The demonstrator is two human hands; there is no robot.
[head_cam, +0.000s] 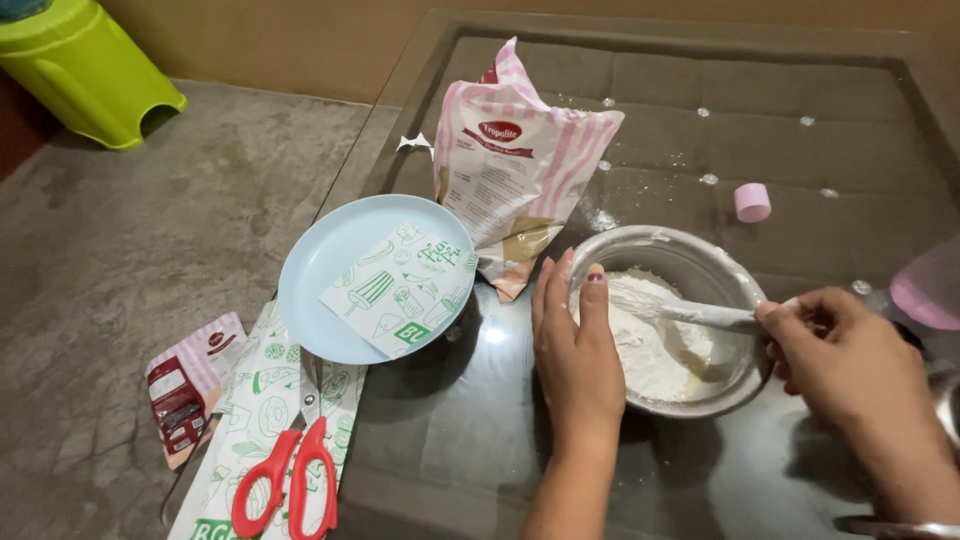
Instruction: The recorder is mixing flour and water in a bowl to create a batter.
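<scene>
Here, left hand (578,352) flat against steel bowl (735,282), right hand (838,348) grip pinching floury spatula (680,311).

Home setting: glass worktop (780,150) over a padded base, bare concrete floor (130,250), green plastic stool (85,70), flour bag (515,165).

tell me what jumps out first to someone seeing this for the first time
The round metal bowl of white flour at centre right stands out: the left hand steadies its rim while the right hand holds a flour-coated utensil in it. Behind stands an open pink-striped bag; red-handled scissors lie at lower left beside a pale blue round plate.
</scene>
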